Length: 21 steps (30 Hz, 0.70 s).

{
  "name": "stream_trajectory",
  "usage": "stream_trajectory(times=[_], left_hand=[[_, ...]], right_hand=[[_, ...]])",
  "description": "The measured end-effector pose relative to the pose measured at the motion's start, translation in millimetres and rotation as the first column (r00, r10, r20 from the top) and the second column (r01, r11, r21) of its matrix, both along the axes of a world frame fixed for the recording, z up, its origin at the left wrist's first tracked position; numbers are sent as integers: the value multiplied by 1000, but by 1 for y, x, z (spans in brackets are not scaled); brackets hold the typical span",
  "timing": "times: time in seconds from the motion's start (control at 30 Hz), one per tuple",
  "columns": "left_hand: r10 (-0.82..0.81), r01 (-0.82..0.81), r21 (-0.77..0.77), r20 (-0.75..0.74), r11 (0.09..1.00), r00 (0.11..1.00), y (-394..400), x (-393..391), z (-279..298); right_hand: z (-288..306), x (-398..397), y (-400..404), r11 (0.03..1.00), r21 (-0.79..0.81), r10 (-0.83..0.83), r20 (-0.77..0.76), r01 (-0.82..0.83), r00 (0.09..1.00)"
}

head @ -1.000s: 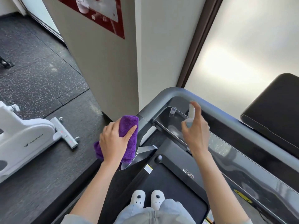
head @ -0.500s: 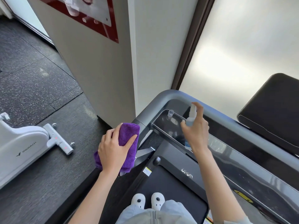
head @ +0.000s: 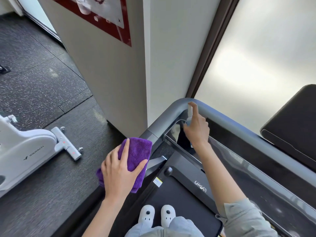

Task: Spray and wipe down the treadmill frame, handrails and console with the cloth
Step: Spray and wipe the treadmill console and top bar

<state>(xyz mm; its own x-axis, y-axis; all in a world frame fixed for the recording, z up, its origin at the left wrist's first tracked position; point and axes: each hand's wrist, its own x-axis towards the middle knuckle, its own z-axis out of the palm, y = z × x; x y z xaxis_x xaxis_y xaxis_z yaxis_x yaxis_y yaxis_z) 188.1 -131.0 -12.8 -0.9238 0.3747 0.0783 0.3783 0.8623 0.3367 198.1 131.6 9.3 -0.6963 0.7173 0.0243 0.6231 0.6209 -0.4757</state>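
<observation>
A folded purple cloth (head: pixel 138 151) lies over the left handrail of the treadmill, and my left hand (head: pixel 119 170) grips it from above. My right hand (head: pixel 197 129) holds a small clear spray bottle (head: pixel 189 115) upright, index finger on its top, nozzle close to the curved corner of the grey handrail (head: pixel 172 115). The glossy black console (head: pixel 239 161) runs to the right under that hand. Below lies the black treadmill belt (head: pixel 179 202), where my white slippers stand.
A white exercise bike (head: pixel 30 151) stands on the dark rubber floor at the left. A beige wall pillar (head: pixel 119 74) rises just beyond the handrail corner. A frosted window and a black padded panel (head: pixel 294 117) lie at the right.
My right hand has carried the spray bottle up and to the left, from over the console tray to the handrail's corner. My left hand stays on the cloth.
</observation>
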Motion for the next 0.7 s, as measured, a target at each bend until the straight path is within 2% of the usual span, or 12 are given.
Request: stream_trajectory(times=[0.1, 0.23, 0.47, 0.57, 0.7], left_hand=[[21, -19, -43, 32, 999, 999, 13, -6, 1], [12, -12, -64, 3, 998, 1000, 49, -24, 1], [-121, 125, -201, 31, 972, 992, 155, -67, 7], [-156, 172, -177, 99, 969, 983, 155, -77, 6], [-216, 235, -121, 156, 964, 964, 117, -68, 7]], right_hand=[[3, 12, 0, 1000, -17, -8, -79, 6, 997], [9, 37, -2, 999, -40, -22, -180, 15, 983], [12, 63, 4, 993, -99, -90, -226, 69, 970], [15, 68, 6, 988, -126, -113, -242, 84, 964], [16, 66, 3, 991, -125, -87, -259, 55, 962]])
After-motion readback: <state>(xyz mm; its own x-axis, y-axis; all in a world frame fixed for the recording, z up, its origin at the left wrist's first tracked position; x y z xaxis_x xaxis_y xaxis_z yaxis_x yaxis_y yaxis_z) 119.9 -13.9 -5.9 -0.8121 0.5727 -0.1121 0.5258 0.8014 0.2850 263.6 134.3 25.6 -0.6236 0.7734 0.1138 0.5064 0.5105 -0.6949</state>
